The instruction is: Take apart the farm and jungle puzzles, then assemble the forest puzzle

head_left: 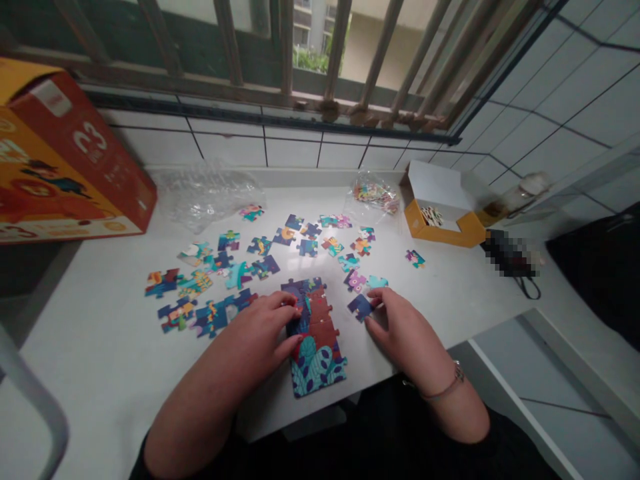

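A joined block of jigsaw pieces (316, 340) lies on the white table (100, 373) in front of me, showing dark blue, brown and leafy teal parts. My left hand (267, 327) rests on its left edge, fingers bent and pressing down on it. My right hand (397, 327) lies just right of the block, and its fingertips pinch a dark blue loose piece (361, 307) flat on the table. Several loose coloured pieces (235, 270) are scattered beyond both hands.
A large orange puzzle box (60, 167) stands at the far left. Crumpled clear plastic (205, 193) and a clear bag of pieces (375, 195) lie near the tiled wall. A small open yellow box (443, 210) sits at the right, a dark object (510, 257) beside it.
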